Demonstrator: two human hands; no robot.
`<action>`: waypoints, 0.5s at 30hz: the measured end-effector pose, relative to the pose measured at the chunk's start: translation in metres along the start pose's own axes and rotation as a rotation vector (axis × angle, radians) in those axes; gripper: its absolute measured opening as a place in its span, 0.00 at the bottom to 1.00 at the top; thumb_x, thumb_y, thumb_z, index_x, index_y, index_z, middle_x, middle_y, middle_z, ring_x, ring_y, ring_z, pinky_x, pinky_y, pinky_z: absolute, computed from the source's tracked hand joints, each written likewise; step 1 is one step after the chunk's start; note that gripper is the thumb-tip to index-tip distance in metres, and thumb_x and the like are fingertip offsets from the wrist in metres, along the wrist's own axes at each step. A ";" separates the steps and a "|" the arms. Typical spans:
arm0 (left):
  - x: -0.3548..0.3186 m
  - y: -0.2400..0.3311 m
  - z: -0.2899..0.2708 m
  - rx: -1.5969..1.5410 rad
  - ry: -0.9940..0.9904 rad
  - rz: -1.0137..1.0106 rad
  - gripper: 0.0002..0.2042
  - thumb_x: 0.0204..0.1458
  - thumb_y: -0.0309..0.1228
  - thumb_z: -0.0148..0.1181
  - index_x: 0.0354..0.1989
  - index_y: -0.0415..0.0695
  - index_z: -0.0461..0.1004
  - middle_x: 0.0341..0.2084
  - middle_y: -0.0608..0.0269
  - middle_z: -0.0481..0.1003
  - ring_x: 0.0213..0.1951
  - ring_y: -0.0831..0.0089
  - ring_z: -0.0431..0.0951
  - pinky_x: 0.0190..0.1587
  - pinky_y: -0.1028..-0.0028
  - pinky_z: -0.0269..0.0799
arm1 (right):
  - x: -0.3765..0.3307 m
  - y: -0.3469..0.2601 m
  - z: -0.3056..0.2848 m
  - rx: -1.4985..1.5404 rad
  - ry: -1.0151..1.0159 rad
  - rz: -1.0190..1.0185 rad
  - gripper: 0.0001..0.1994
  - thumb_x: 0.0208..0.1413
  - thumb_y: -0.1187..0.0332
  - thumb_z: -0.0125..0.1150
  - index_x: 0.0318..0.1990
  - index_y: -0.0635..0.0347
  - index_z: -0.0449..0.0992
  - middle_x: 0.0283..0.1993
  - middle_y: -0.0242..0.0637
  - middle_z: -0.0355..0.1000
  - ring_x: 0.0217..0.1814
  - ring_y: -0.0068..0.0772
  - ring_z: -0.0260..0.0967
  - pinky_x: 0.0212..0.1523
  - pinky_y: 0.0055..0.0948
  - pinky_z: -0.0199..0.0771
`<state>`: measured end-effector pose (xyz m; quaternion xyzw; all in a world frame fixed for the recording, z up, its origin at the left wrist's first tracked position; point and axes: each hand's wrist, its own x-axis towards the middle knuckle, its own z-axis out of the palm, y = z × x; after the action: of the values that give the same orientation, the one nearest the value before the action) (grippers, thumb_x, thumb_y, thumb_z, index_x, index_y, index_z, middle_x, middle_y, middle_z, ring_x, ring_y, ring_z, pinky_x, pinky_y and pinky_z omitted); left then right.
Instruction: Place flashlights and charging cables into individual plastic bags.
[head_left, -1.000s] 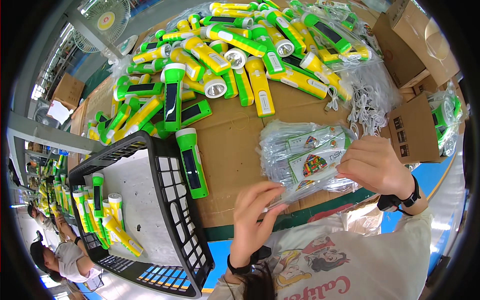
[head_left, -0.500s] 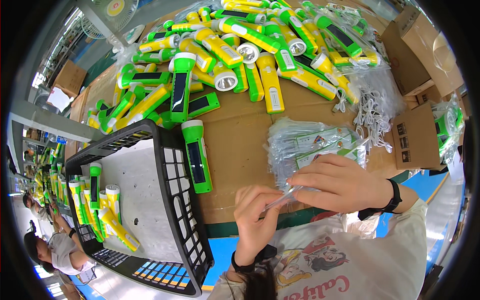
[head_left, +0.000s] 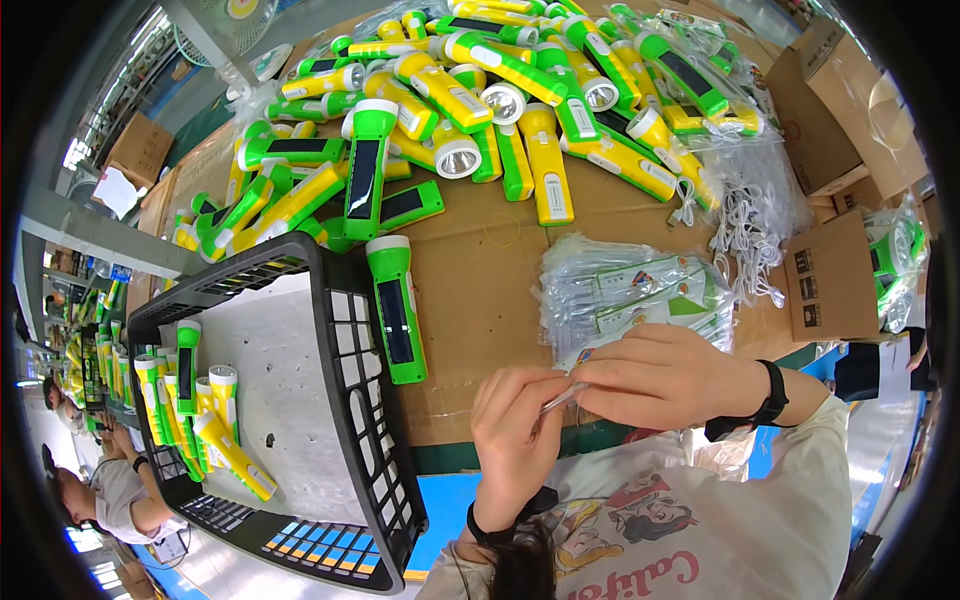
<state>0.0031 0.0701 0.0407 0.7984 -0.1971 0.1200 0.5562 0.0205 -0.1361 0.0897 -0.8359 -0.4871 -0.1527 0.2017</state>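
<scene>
While both hands pinched one clear plastic bag [head_left: 562, 398] at the tabletop [head_left: 480, 300] edge, left hand [head_left: 515, 440] and right hand [head_left: 660, 380] gripped its mouth; looked flimsy, slippery, featherlight.

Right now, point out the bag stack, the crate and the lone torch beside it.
Bag stack [head_left: 640, 295], head view, top bag's middle.
Crate [head_left: 345, 340], head view, right wall.
Torch [head_left: 397, 318], head view, dark panel on its body.

One head cam, wide fisheye, looks steeply down at cardboard table [head_left: 480, 270]; hands close at lower centre, torches & black crate beyond; edges bend twd rim.
</scene>
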 end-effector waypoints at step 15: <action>-0.009 0.003 0.001 0.002 -0.192 -0.063 0.08 0.49 0.16 0.63 0.36 0.37 0.77 0.31 0.54 0.73 0.30 0.57 0.74 0.30 0.65 0.70 | -0.008 0.014 0.000 0.158 -0.119 0.263 0.11 0.47 0.65 0.67 0.36 0.58 0.73 0.49 0.36 0.71 0.53 0.39 0.71 0.52 0.36 0.70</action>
<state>-0.0060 0.0696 0.0390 0.8126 -0.2243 0.0256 0.5374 0.0291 -0.1480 0.0836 -0.8815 -0.3953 -0.0363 0.2558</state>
